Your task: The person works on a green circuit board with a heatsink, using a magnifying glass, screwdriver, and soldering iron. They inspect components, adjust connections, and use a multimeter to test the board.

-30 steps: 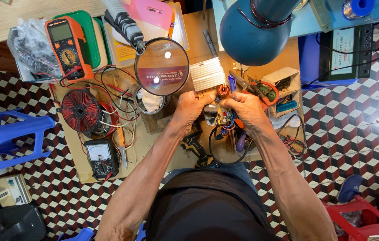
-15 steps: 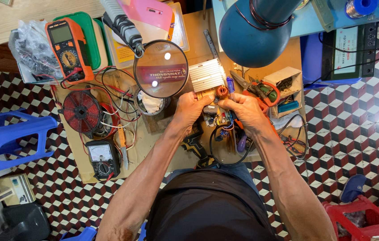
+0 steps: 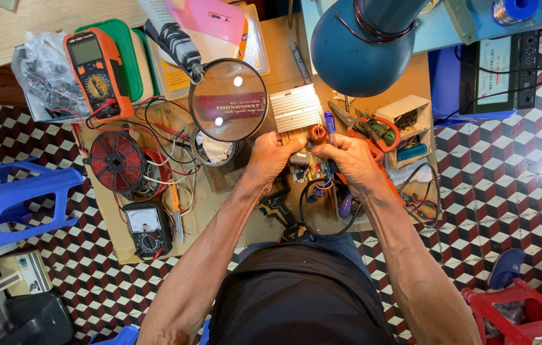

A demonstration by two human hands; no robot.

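You are gripping a small circuit board (image 3: 309, 167) between both hands, holding it just above the wooden bench (image 3: 284, 51). Your left hand (image 3: 270, 156) is curled closed around the board's left edge, thumb lying across the top near the white finned heat sink (image 3: 295, 107) fixed to it. Your right hand (image 3: 347, 163) is closing on the right edge, and it is also pinching a blue-handled tool (image 3: 329, 121) whose handle is sticking up past a copper-wound toroid coil (image 3: 317, 133).

Your fingers are covering most of the board, so its lower half and the tool's tip are hard to make out. A black cable (image 3: 322, 217) is looping under your wrists, and its ends are hidden.

A magnifying glass (image 3: 228, 108) is sitting just beside your left knuckles, and the blue lamp shade (image 3: 363, 54) is hanging near the heat sink. To your right a small box of parts (image 3: 405, 128) is crowding the bench edge. The clearest room is lying towards you.
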